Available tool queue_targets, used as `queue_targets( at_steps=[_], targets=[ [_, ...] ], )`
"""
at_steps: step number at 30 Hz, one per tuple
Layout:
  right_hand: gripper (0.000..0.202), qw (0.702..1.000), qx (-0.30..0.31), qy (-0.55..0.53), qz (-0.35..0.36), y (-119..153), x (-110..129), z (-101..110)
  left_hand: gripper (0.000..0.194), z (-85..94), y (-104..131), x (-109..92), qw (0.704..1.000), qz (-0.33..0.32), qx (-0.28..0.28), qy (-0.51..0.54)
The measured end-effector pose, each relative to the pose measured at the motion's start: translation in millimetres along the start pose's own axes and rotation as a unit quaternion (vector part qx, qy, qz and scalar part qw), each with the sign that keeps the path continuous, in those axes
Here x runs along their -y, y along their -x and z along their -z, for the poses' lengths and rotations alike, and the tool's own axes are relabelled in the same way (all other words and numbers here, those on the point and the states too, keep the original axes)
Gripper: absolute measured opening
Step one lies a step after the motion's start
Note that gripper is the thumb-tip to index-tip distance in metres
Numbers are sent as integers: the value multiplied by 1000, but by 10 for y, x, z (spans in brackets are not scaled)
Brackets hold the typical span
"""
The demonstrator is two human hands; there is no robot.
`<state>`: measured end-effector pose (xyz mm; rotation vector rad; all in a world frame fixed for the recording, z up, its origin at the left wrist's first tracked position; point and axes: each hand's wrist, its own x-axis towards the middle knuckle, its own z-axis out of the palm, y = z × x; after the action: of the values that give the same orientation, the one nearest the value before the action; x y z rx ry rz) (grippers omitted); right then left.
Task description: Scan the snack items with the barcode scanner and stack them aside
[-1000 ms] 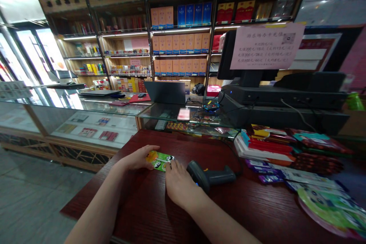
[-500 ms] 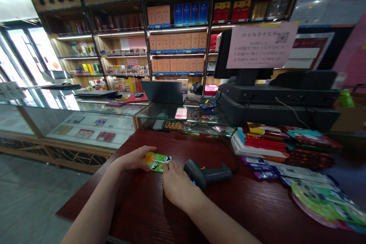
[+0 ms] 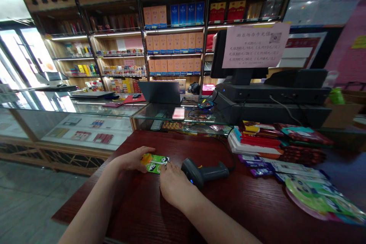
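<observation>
A small green packet with panda pictures [image 3: 154, 164] lies on the dark red wooden counter, an orange patch at its left end. My left hand [image 3: 136, 159] grips that left end between the thumb and the fingers. Over the right end, my right hand [image 3: 175, 183] has its fingers bent and closed on the packet's edge, hiding part of it. Just right of my right hand a black barcode scanner [image 3: 201, 173] rests on its side, a small blue light showing near its head.
At the right lie stacked snack packs [image 3: 257, 141], purple packets [image 3: 257, 166] and panda-print bags [image 3: 320, 198]. Behind the counter [image 3: 251, 206] stand a monitor with a pink price sign [image 3: 254, 45], an open laptop [image 3: 160, 92] and a glass display case [image 3: 85, 126].
The whole view has shifted slightly, so the room appears a little further left. Both hands stay on the packet with hardly any movement.
</observation>
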<state>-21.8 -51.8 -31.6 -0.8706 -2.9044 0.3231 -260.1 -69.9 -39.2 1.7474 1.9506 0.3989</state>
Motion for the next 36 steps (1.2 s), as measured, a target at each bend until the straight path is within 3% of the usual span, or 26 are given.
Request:
queue_targets(
  at_steps=[11,16,23,36],
  targets=[
    [45,1000,-18,10,14,29,22,227,83,57,-14,-94,1000,-14,-6,9],
    [40,998,-62,16,25,13,-94,330,81,93,-41,-223,999,-23,-19,17],
    [34,991,-133,17,26,54,-449,451,63,108,-197,-504,994,-80,-64,29],
    [37,978,-201,21,-56,338,-1358,475,48,-87,-653,-1292,979,-196,-49,-3]
  ],
)
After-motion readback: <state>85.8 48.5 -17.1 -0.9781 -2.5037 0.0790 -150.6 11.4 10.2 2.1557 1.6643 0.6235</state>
